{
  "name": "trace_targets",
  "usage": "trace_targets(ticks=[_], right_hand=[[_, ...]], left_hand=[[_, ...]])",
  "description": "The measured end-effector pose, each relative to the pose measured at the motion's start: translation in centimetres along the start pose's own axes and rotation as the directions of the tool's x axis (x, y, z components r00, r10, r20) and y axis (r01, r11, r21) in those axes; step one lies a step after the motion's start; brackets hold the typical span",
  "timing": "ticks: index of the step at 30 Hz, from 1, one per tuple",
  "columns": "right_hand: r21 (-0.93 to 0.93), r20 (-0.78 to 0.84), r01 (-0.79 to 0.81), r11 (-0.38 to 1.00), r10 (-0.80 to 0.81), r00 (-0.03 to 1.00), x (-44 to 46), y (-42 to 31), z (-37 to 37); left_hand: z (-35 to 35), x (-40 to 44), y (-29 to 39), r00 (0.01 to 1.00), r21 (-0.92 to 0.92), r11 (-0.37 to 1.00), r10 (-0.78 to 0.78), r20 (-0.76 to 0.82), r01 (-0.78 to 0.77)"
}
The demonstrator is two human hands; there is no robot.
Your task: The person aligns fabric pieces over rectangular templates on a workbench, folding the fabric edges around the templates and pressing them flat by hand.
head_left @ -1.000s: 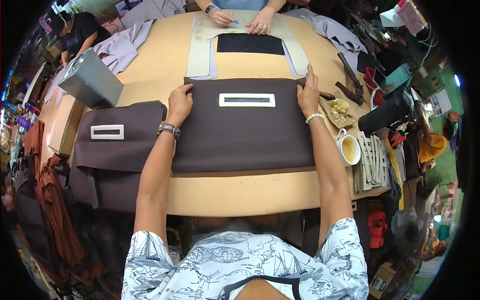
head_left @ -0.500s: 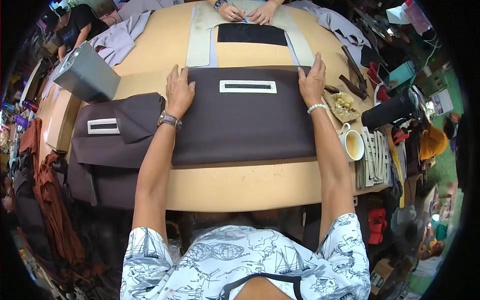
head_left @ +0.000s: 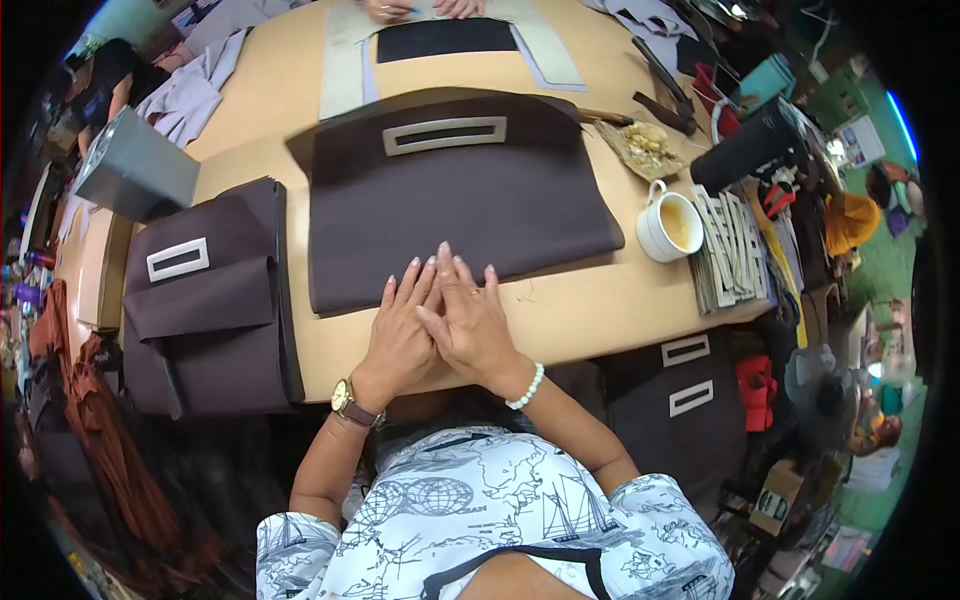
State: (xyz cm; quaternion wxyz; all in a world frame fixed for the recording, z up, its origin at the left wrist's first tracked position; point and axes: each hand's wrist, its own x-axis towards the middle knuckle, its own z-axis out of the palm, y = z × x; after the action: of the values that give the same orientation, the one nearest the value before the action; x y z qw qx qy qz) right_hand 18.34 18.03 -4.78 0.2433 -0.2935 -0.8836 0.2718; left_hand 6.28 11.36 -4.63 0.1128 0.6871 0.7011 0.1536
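A dark brown folded fabric piece [head_left: 450,210] lies in front of me, its far flap raised and curved, with a white rectangular frame [head_left: 445,135] on that flap. At its near edge my left hand [head_left: 405,330] and my right hand [head_left: 470,325] overlap, palms down, fingers spread, fingertips on or just at the fabric. Neither hand grips anything. To the left rests a stack of similar dark fabric [head_left: 205,320] bearing another white frame [head_left: 178,260].
A cup of drink [head_left: 668,228], piled white frames [head_left: 730,250], an opened food wrapper [head_left: 640,150] and a black cylinder [head_left: 750,150] stand right. A grey metal box [head_left: 140,168] is left. Across the table, a co-worker's hands [head_left: 425,8] are near a black panel [head_left: 446,39].
Both my hands have left the fabric's far corners and come together at its near edge. The fabric's far flap has lifted and curved. The whole view has shifted.
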Motion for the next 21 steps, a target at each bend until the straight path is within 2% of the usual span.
trace_targets(ticks=[2,3,5,8,10,13,16,19,20,21], right_hand=[[-0.095,0.029,-0.025,0.995,0.028,0.999,-0.5,0.8,-0.2],[-0.140,0.045,-0.035,0.990,0.041,0.998,-0.7,1.2,-0.4],[-0.287,0.016,-0.070,0.956,0.078,0.997,-1.9,2.4,-2.0],[-0.465,-0.081,-0.178,0.867,0.158,0.984,-3.6,6.4,-5.7],[-0.553,-0.172,-0.278,0.785,0.219,0.960,-4.8,9.9,-8.0],[-0.365,-0.317,-0.437,0.822,0.332,0.889,-4.3,11.3,-10.8],[-0.326,-0.416,-0.488,0.810,0.341,0.843,-2.5,10.0,-10.8],[-0.100,-0.466,-0.603,0.792,0.498,0.731,-0.8,10.0,-10.3],[-0.020,-0.453,-0.598,0.801,0.526,0.720,-0.4,10.2,-10.2],[0.061,-0.441,-0.589,0.806,0.551,0.708,0.1,10.5,-10.1]], left_hand=[[0.3,-0.4,0.0,0.999,0.007,1.000,-0.018,0.029,0.018],[0.1,-0.8,-0.1,1.000,0.045,0.999,-0.006,-0.015,0.007],[-1.0,-2.3,-0.9,0.996,0.100,0.991,-0.086,-0.017,0.087],[-1.7,-5.7,-4.3,0.973,0.143,0.963,-0.218,-0.080,0.227],[-2.3,-7.1,-4.9,0.965,0.187,0.949,-0.233,-0.120,0.252],[-3.2,-7.0,-5.5,0.963,0.223,0.944,-0.206,-0.171,0.242],[-4.0,-5.9,-6.1,0.977,0.323,0.937,-0.070,-0.201,0.133],[-4.6,-5.3,-7.0,0.982,0.414,0.910,0.044,-0.184,0.037],[-4.7,-5.4,-7.2,0.983,0.434,0.901,0.075,-0.170,0.007],[-5.0,-5.7,-7.1,0.979,0.369,0.929,0.046,-0.197,0.030]])
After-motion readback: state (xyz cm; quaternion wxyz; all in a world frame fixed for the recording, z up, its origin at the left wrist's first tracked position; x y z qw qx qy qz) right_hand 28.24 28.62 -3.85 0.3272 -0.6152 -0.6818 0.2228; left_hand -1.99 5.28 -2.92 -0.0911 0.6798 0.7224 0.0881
